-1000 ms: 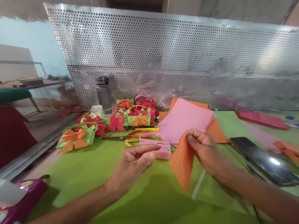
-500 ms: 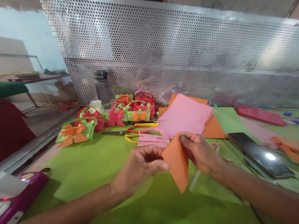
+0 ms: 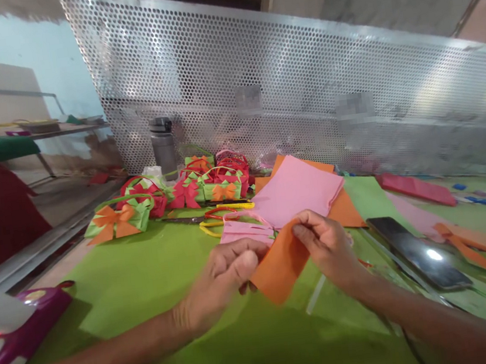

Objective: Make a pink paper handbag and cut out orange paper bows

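Note:
An orange sheet of craft paper or felt point(image 3: 282, 266) is held up between my two hands above the green table covering point(image 3: 150, 288). My left hand point(image 3: 230, 272) pinches its left edge, thumb on top. Its upper right corner is gripped by my right hand point(image 3: 328, 242) between thumb and fingers. Just behind the sheet lies a small pink bag point(image 3: 242, 232) with a handle. Scissors point(image 3: 214, 216) with yellow and orange handles rest beyond it. A pale narrow strip point(image 3: 315, 295) lies below my right hand.
Small green and red bags with bows point(image 3: 117, 221) stand at the back left, near a grey bottle point(image 3: 163, 147). Pink sheets point(image 3: 299, 190) lie on orange ones. On the right are a phone point(image 3: 417, 252) and an orange strip point(image 3: 481, 244); a purple device point(image 3: 38, 319) sits left.
The orange sheet has turned from a folded, downward-pointing shape to a flatter, slanted one. My left hand has moved slightly left and down with its edge; my right hand keeps its corner.

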The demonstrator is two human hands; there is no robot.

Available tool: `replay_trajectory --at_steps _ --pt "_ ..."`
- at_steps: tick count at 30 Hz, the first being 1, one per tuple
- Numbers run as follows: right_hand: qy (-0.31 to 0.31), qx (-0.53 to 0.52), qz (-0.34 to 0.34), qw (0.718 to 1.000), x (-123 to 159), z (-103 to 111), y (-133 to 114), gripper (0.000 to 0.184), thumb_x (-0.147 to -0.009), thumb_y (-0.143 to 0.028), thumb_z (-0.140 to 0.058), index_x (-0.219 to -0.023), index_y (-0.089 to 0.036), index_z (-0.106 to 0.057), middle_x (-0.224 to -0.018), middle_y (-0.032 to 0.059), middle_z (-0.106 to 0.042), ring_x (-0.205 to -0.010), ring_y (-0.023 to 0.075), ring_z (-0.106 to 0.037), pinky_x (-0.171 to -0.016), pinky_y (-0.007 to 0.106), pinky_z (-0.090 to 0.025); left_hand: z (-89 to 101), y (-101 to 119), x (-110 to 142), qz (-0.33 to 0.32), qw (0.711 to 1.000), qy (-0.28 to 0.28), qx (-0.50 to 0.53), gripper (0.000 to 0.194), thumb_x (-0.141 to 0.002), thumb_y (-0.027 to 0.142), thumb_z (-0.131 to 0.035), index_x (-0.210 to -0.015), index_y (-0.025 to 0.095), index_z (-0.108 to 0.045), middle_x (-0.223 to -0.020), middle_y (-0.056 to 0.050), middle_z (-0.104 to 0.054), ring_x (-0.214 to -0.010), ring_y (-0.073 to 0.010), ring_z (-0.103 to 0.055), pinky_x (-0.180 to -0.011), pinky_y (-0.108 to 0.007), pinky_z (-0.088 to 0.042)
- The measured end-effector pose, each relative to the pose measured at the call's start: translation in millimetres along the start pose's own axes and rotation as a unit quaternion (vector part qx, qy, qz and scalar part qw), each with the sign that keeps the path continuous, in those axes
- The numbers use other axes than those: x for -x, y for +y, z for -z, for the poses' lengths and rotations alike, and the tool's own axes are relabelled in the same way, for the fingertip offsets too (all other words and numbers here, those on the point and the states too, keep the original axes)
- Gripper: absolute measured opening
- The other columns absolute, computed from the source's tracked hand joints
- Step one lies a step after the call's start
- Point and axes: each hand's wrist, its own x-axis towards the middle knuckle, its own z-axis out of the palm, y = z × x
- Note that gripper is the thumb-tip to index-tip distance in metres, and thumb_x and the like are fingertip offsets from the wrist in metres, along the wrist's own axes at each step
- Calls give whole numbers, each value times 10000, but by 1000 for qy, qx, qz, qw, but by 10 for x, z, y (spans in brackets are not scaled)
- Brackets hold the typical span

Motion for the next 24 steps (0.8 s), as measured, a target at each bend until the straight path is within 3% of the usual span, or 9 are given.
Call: replay_trajectory --at_steps 2,7,10,14,17,19,21,22,24 --pt "3 26 28 999 19 8 -21 139 -777 -283 -566 -686 -178 -554 -584 -47 -433 -551 108 -353 -513 224 -299 10 5 -5 1 1000 11 -14 492 -770 575 -492 -873 134 -683 -662 -39 -593 -553 -116 -459 -490 -211 -344" --pt "-12 120 105 987 97 3 -50 123 -835 -246 -515 -734 -181 -542 -619 -41 -477 -558 105 -410 -543 219 -344 -21 -28 -25 21 997 26 -70 217 -726 327 -636 -624 136 -624 -578 13 -516 -527 -90 -400 -492 -201 -299" --pt "-44 110 98 988 100 17 -79 108 -833 -271 -539 -781 -177 -552 -677 -24 -536 -619 123 -481 -582 226 -389 2 -20 -37 -25 985 70 -153 256 -753 286 -598 -546 139 -577 -496 34 -426 -483 -83 -327 -463 -211 -245" --pt "-97 118 138 979 60 42 -108 30 -813 -209 -572 -802 -181 -567 -730 -5 -579 -674 142 -527 -614 246 -417 111 42 -52 -143 945 106 -275 156 -765 216 -593 -631 170 -658 -621 -22 -581 -606 -145 -495 -599 -246 -366" --pt "-119 196 273 934 76 48 -122 114 -794 -85 -519 -760 -183 -569 -762 29 -588 -724 165 -530 -654 289 -417 207 99 -13 -252 871 68 -416 145 -795 169 -552 -761 221 -683 -790 -57 -634 -779 -186 -555 -719 -283 -386" --pt "-136 278 341 888 127 38 -134 195 -777 -20 -460 -749 -177 -572 -789 52 -589 -757 181 -515 -685 321 -405 255 127 56 -298 778 8 -552 207 -820 129 -487 -732 212 -655 -766 -55 -610 -721 -174 -522 -664 -292 -361" --pt "-175 369 363 838 199 12 -147 212 -762 2 -448 -746 -170 -571 -795 55 -581 -761 187 -495 -701 337 -390 283 127 154 -334 674 -41 -658 243 -829 102 -457 -654 184 -604 -699 -47 -579 -631 -159 -458 -585 -301 -305" --pt "-202 407 363 814 236 -8 -151 192 -759 -5 -465 -743 -167 -568 -790 52 -576 -756 188 -487 -705 339 -384 291 112 209 -338 639 -64 -688 243 -831 99 -456 -637 174 -581 -680 -44 -569 -613 -156 -438 -563 -305 -281" --pt "-258 463 348 773 303 -61 -152 132 -748 -40 -517 -749 -163 -565 -775 45 -572 -735 189 -483 -690 335 -377 294 51 316 -323 614 -92 -715 241 -838 101 -450 -628 162 -550 -658 -39 -558 -591 -153 -422 -542 -311 -261"
